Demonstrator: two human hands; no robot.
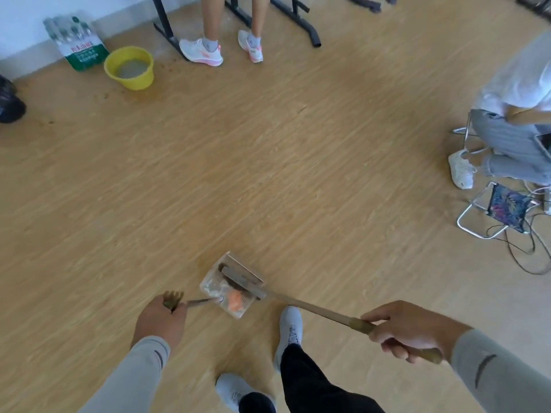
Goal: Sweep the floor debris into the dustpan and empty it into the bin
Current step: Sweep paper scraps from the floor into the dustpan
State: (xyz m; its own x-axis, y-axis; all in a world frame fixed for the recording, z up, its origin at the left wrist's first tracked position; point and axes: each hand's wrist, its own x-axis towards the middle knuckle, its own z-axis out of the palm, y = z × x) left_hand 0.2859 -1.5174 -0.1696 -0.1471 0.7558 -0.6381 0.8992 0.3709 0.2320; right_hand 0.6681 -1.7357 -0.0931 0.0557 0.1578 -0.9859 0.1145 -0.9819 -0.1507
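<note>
A clear dustpan [215,271] sits low over the wooden floor just ahead of my feet, holding orange and white debris [234,300]. My left hand [161,318] is closed around the top of the dustpan's handle [200,301]. The broom [301,302] has a long wooden stick, gripped near its end by my right hand [410,332]. Its dark head [241,283] rests inside the dustpan. A yellow bin [130,67] stands far off at the upper left, near the wall.
A standing person's legs [231,34] and black table legs [295,19] are at the top. A seated person [512,120], a folding stool [504,208] and cables [527,248] are on the right. A pack of water bottles [76,40] leans by the bin. Brown crumbs lie around the bin.
</note>
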